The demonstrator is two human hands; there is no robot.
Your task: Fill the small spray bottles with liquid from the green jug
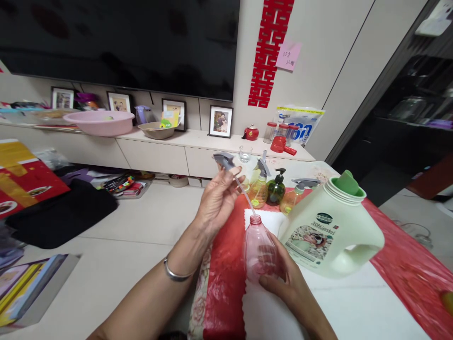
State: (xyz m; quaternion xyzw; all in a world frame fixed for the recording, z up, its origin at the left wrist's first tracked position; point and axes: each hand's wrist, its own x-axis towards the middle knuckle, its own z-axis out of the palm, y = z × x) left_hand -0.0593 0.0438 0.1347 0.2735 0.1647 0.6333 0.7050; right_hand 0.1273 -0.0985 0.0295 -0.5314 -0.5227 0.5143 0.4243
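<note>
Your two hands are apart from each other, each gripping its own piece. Your left hand (218, 200), with a silver bracelet (175, 273) at its wrist, is raised and pinches a grey spray head (223, 160) between thumb and fingers, just below its top. From those fingers a thin clear tube (246, 194) slants down to the mouth of the pink bottle (256, 245); you have its lower end at the opening, though how far inside it reaches is hard to tell. Your right hand (286, 274) is wrapped around the lower body of that see-through bottle, which stands roughly upright, below and to the right of your left hand; whether its base touches the white mat (271, 314) under it, you cannot tell. Just right of your right hand is a large pale green jug (329, 236), with a green piece (346, 183) sitting in its open mouth. Ahead of your right hand stand an amber spray bottle (258, 192), a dark green pump bottle (276, 190) and another amber bottle (289, 202) close together. Beneath your hands, a red cover (226, 283) shows along the mat's left side. Beyond your left hand is a low cabinet (152, 153).
</note>
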